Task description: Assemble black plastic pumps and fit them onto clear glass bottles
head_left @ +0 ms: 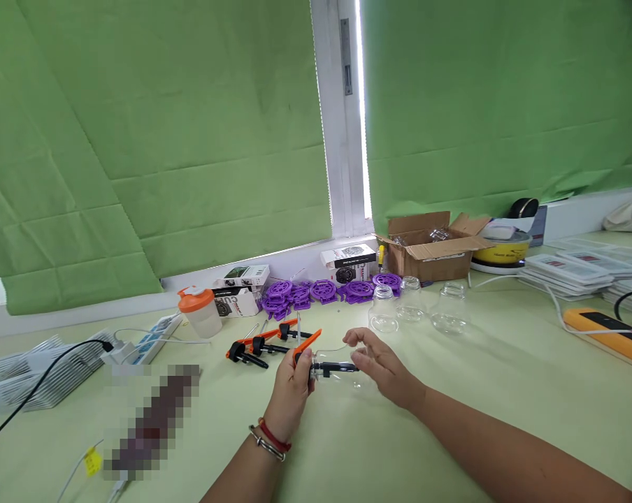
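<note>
Left hand [289,381] grips the jar [337,358], right hand [384,367] curled, perhaps touching it.

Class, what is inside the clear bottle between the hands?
A black tube shows through the clear bottle; the left hand partly hides the neck, the right hand the far end.

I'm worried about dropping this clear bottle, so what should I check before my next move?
1. Left hand closed around the black-and-orange top: ok.
2. Black stem inside the held bottle: ok.
3. Held bottle upright: not ok, it lies sideways.
4. Right hand bearing on the bottle: cannot tell; fingers curl beside its far end.
5. Top seated squarely: cannot tell, fingers hide part of it.
6. Three other clear bottles standing: ok.
</note>
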{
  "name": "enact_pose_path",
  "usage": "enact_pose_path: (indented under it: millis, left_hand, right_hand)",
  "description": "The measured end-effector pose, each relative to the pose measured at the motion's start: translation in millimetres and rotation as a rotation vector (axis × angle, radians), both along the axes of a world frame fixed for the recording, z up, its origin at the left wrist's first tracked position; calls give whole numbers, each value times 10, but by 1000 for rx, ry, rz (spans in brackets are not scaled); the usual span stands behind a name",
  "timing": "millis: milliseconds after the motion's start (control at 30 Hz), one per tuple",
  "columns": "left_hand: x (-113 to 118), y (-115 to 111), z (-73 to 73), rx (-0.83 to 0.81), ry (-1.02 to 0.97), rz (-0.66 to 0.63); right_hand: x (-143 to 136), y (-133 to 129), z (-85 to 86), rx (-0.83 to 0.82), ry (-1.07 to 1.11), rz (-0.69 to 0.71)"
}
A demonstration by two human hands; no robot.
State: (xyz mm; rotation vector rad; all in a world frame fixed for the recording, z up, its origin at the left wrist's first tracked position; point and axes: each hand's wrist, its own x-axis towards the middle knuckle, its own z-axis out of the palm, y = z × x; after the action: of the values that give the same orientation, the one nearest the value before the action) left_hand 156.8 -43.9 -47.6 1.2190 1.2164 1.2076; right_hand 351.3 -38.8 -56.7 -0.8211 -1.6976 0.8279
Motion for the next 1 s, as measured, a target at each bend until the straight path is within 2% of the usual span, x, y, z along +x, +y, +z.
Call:
enact_pose_path:
  millis: [167, 267, 333, 400, 500, 567, 700, 833, 1000]
  left_hand:
    - [-14, 4, -85, 96, 122, -64]
    - [-11, -18, -42, 5, 114, -161]
    - [-11, -23, 2, -69, 86, -199]
    - [-16, -12, 31, -106, 33, -184]
    - [-35, 25, 33, -132, -42, -147]
    - [-51, 50, 20, -146, -57, -146]
    - [-72, 69, 9, -144, -28, -120]
    - [-78, 57, 32, -129, -9, -60]
    - [-87, 52, 45, -105, 31, -64]
  right_hand:
    - [27, 91, 7, -581, 283, 120]
    - [59, 120, 20, -756, 345, 145]
    - [91, 124, 36, -727, 318, 144]
    - [131, 122, 47, -605, 266, 164]
    - [192, 121, 34, -388, 197, 264]
    - [217, 124, 11, -322, 184, 332]
    - [207, 130, -16, -375, 246, 375]
    - [173, 146, -13, -474, 261, 325]
    - [151, 187, -65, -580, 224, 308]
